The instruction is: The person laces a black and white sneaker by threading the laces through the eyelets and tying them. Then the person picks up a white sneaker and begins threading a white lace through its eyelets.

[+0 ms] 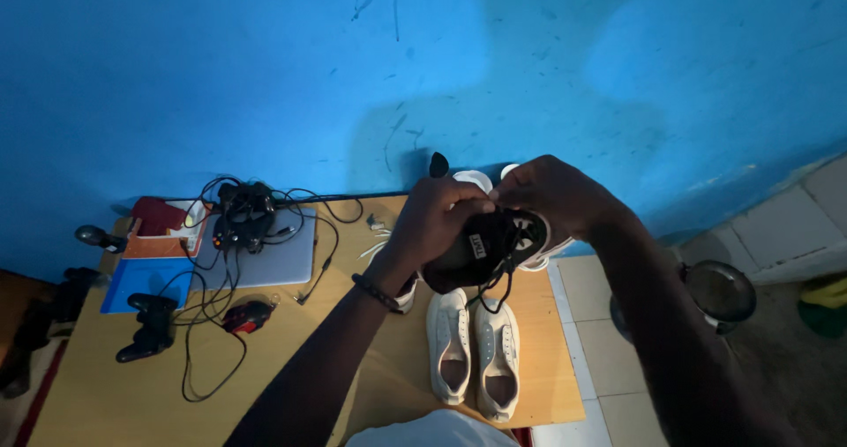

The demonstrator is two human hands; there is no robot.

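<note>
Both hands held one black sneaker (pixel 483 251) in the air above the wooden desk (pixel 115 394). Left hand (pixel 432 222) was wrapped around the heel end, fingers closed over the upper. Right hand (pixel 551 193) was closed on the toe end, fingertips pinched near the black lace (pixel 496 288), whose loose ends hung down below the shoe.

Landmark: the pair of white sneakers (pixel 476 350), standing side by side, openings up, on the desk. The black sneaker hung just above and behind that pair. Further white shoes (pixel 476 180) lay beyond it, against the blue wall (pixel 265 67), mostly hidden by the hands. Well to the left of the pair: a grey laptop (pixel 273 257) under a tangle of black cables (pixel 243 217), a red mouse (pixel 247 316), a black game controller (pixel 148 325), a blue folder (pixel 141 281).

Risks, as judged: the hanging lace could catch on the white pair and drag one toward the desk edge, which lay just to their right. Light was dim, so eyelets would be easy to miss. A slack grip on the heel would let the shoe drop onto the pair.
</note>
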